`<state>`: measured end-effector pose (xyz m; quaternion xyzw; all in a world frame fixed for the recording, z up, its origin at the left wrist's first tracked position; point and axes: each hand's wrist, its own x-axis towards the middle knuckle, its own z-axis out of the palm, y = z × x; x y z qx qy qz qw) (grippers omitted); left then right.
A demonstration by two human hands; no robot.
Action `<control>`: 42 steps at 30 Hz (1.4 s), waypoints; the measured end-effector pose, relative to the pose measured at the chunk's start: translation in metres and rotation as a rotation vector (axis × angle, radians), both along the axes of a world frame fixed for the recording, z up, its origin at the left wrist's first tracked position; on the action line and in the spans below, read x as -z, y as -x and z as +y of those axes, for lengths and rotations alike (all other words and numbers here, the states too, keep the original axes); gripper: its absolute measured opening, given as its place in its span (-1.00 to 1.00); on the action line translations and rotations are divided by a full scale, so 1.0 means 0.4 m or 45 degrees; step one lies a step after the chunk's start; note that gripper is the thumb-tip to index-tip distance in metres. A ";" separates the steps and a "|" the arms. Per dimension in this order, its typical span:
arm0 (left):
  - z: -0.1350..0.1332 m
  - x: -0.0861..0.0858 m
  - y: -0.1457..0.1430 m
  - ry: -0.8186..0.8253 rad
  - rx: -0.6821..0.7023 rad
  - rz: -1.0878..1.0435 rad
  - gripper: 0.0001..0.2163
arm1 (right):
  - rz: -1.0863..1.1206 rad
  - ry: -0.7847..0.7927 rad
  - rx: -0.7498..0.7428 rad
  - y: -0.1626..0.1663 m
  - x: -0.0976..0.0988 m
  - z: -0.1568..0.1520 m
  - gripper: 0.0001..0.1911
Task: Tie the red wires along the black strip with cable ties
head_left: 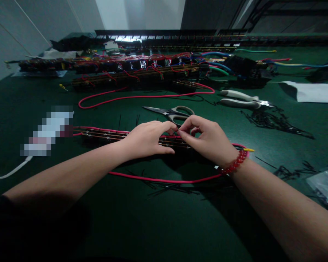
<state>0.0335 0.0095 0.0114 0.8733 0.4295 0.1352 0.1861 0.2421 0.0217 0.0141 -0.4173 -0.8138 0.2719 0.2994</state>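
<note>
A long dark strip assembly [106, 136] with metal rails lies across the green table, a red cable [106, 128] running along its back edge. My left hand [150, 138] is closed around the middle of the strip, thumb on the near side and index finger curled over the far side. Just to its right, my right hand [205, 136] pinches a thin black cable tie [176, 131] between thumb and index finger, by the red cable. Part of the strip is hidden by both hands. Scissors [166, 111] lie right behind my hands.
Grey-handled cutters [243, 100] lie at the back right beside a heap of black ties [273, 122]. A loop of red cable [164, 179] lies in front of the strip. More wired strips [136, 72] stretch across the back. A pixelated object with a white cord [13, 173] is left.
</note>
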 end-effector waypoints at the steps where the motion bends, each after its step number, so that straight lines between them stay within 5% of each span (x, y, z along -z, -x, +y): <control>1: 0.000 0.000 0.000 0.004 -0.004 0.003 -0.50 | -0.004 0.002 0.001 0.001 -0.001 0.000 -0.95; 42: -0.003 -0.002 -0.003 0.037 -0.005 -0.074 -0.43 | -0.057 -0.042 -0.055 -0.002 0.010 0.005 -0.89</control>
